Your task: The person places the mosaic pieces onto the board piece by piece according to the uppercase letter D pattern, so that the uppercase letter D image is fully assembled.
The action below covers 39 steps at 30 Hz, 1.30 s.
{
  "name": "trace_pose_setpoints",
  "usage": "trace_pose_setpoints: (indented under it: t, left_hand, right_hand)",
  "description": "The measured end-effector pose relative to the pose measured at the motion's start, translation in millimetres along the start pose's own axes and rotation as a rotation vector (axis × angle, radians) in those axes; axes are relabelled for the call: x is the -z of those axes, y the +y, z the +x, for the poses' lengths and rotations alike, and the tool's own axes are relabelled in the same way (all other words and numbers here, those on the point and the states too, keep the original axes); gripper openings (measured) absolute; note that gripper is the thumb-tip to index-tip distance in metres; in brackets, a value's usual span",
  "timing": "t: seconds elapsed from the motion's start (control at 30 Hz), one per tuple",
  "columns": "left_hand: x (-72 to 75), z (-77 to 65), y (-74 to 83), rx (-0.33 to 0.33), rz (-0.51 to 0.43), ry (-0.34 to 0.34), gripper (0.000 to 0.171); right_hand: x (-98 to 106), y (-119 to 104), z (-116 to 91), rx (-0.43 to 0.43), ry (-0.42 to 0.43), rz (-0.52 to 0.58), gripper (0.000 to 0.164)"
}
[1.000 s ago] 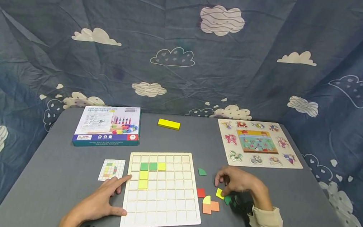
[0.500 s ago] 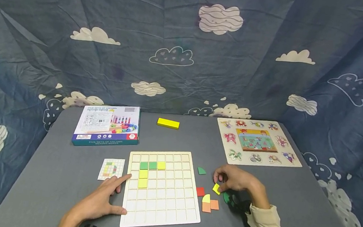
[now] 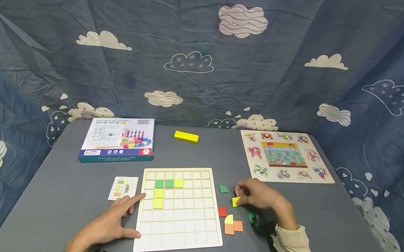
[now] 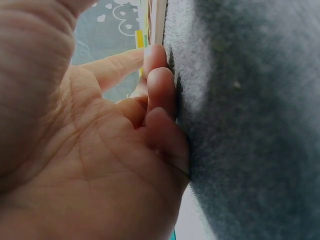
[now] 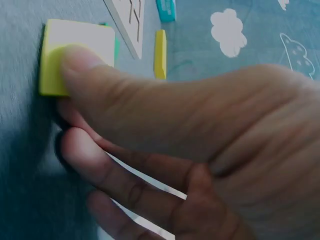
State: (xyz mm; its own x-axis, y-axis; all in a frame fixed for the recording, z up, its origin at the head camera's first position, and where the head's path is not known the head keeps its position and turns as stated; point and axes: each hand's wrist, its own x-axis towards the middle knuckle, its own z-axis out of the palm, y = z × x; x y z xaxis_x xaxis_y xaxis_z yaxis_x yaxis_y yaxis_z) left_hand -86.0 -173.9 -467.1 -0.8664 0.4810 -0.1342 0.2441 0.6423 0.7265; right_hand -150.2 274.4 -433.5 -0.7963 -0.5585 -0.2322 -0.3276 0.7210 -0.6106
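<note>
My right hand (image 3: 262, 196) pinches a yellow square tile (image 3: 235, 202) above the table, right of the white grid board (image 3: 179, 236). In the right wrist view the thumb presses on the tile's face. My left hand (image 3: 108, 220) rests at the board's left edge, its index fingertip and thumb touching the rim. In the left wrist view the other fingers are bent against the table. Two green tiles (image 3: 169, 183) and three yellow tiles (image 3: 158, 204) lie in the board's upper-left cells. A small pattern card (image 3: 112, 195) lies left of the board.
Beside the board's right edge lie a green quarter-circle (image 3: 223, 189), a red tile (image 3: 222, 212), a yellow quarter-circle (image 3: 229, 219) and orange tiles (image 3: 238, 226). A green piece (image 3: 251, 217) is partly hidden by the right wrist. Behind are a box (image 3: 118, 138), a yellow block (image 3: 186, 137) and a sea-animal puzzle (image 3: 252, 168).
My right hand has taken hold of the yellow tile and carried it left and away from me, off its place beside the green piece. My left hand has stayed on the board's edge.
</note>
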Motion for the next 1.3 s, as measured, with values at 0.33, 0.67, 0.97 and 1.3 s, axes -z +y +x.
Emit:
trace_pose_setpoints:
  t: [0.33,0.67,0.97,1.3]
  left_hand:
    - [0.1,-0.4,0.8,0.021,0.003,-0.007,0.098]
    - [0.1,1.7,1.2,0.018,0.008,-0.005,0.098]
    - [-0.3,0.8,1.1,0.037,-0.002,-0.014,0.099]
    - [0.1,0.6,0.6,0.013,-0.010,-0.015,0.098]
  right_hand:
    - [-6.6,-11.5,8.5,0.030,0.100,-0.093,0.013]
    - [-15.4,-31.9,22.9,0.069,0.128,-0.071,0.010]
    - [-30.7,-58.8,48.8,0.142,0.104,-0.044,0.010]
    - [-53.3,-98.2,73.0,0.235,0.061,-0.093,0.008]
